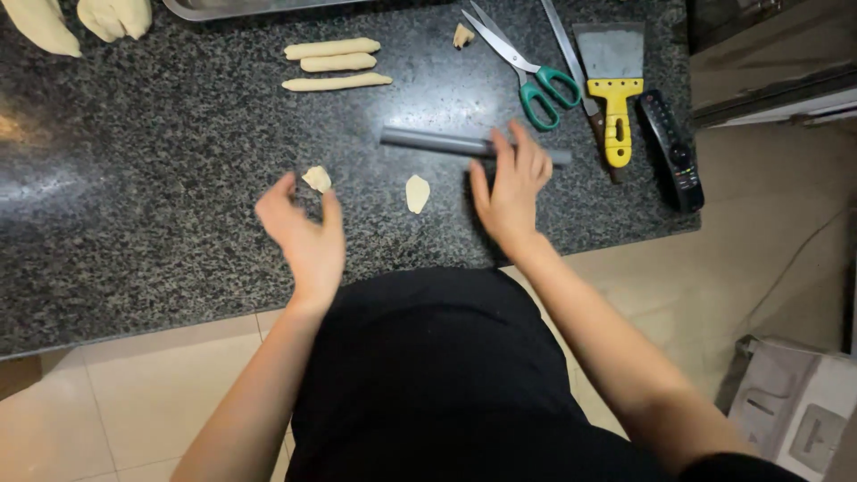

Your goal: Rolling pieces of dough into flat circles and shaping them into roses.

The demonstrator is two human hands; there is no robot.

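While right hand (511, 192) spreads over smooth grey rolling rod (446, 143), left hand (306, 234) open near flat dough scraps (416, 193), speckled granite counter (161, 178)

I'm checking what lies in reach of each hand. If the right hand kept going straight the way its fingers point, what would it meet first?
The right hand points up and away across the counter, so it would probably meet the grey rolling pin first; its fingertips already overlap it, though whether they touch is unclear.
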